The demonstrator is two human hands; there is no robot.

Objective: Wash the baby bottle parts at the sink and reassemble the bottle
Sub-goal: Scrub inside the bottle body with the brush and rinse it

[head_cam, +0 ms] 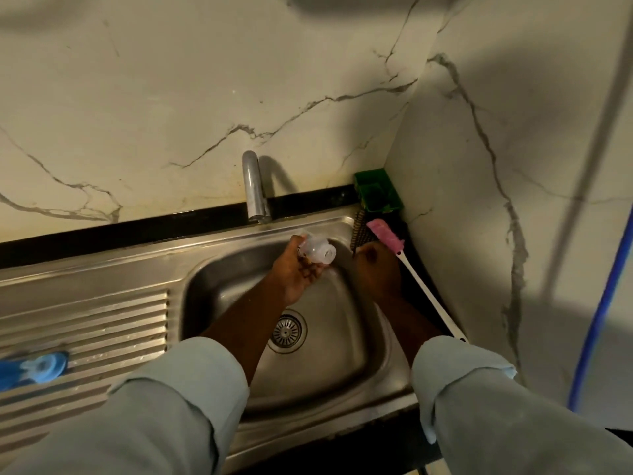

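Observation:
My left hand (297,269) holds a clear plastic baby bottle part (317,252) over the steel sink basin (342,337), just below the tap (255,186). My right hand (376,269) is at the basin's right rim, beside the black bristles of a brush (359,234); its fingers are curled, and whether they grip the brush is hidden. A bottle brush with a pink head and a long white handle (421,282) lies on the dark counter to the right of that hand. No water runs from the tap.
A green holder (376,192) stands in the back right corner against the marble wall. A blue bottle part (41,366) lies on the ribbed drainboard (102,323) at the left. The drain strainer (286,332) sits mid-basin. A blue hose (596,323) hangs at right.

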